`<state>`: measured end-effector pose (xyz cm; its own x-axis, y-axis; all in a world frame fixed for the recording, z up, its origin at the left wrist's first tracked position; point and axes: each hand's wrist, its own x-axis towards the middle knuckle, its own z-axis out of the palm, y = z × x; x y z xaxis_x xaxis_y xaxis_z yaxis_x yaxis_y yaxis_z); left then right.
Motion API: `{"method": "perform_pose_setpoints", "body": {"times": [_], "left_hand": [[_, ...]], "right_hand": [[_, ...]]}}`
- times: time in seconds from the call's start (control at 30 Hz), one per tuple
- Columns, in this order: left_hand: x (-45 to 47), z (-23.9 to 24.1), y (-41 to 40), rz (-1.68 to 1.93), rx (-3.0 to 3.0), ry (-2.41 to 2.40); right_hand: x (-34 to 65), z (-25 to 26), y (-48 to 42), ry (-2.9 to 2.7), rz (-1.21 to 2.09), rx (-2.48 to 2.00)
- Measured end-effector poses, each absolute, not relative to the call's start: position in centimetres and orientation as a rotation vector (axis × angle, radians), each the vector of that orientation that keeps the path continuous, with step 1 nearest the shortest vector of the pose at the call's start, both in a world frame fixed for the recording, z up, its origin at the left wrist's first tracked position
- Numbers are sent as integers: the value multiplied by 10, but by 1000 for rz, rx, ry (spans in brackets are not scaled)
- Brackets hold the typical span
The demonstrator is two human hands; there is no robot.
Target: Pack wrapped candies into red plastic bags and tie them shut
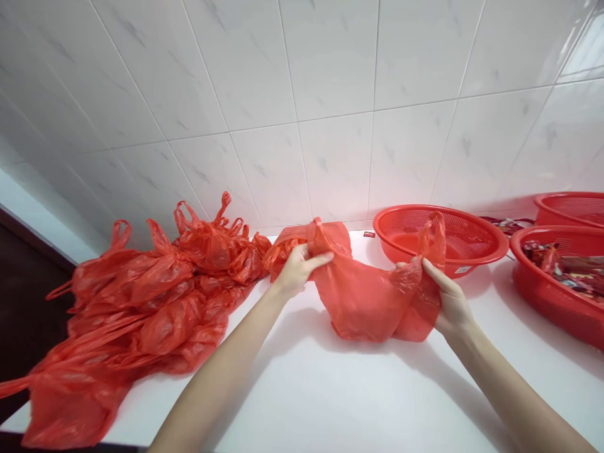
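Between my hands, a thin red plastic bag (368,302) hangs just above the white table, its middle sagging. My left hand (299,270) pinches the bag's upper left side near one handle, thumb pointing right. On the other side, my right hand (450,299) grips the upper right part, with a handle loop (435,233) standing up above the thumb. The bag looks flat and slack; its inside is hidden. Behind my left hand lies a stack of flat red bags (337,234), partly covered by the held one.
Many tied, filled red bags (165,321) are heaped along the table's left side. A red plastic colander (495,251) stands behind my right hand. Farther right, a red basin (528,296) holds small wrapped packets, with another red colander (547,202) behind it. A tiled wall (330,163) borders the white table (358,402).
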<state>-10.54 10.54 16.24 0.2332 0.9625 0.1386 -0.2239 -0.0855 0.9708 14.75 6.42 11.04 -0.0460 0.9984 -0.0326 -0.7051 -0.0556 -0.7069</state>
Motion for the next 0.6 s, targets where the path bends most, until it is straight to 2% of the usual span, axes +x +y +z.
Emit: {"method": "perform_pose_setpoints", "body": {"times": [0.13, 0.3, 0.6], "left_hand": [[-104, 183, 99, 1296, 1099, 648], [-104, 199, 91, 1311, 1190, 740], [-111, 193, 95, 1373, 1192, 841]], "right_hand": [[147, 110, 64, -639, 1529, -626], [144, 114, 60, -728, 1590, -627], [147, 112, 60, -748, 1518, -647]]}}
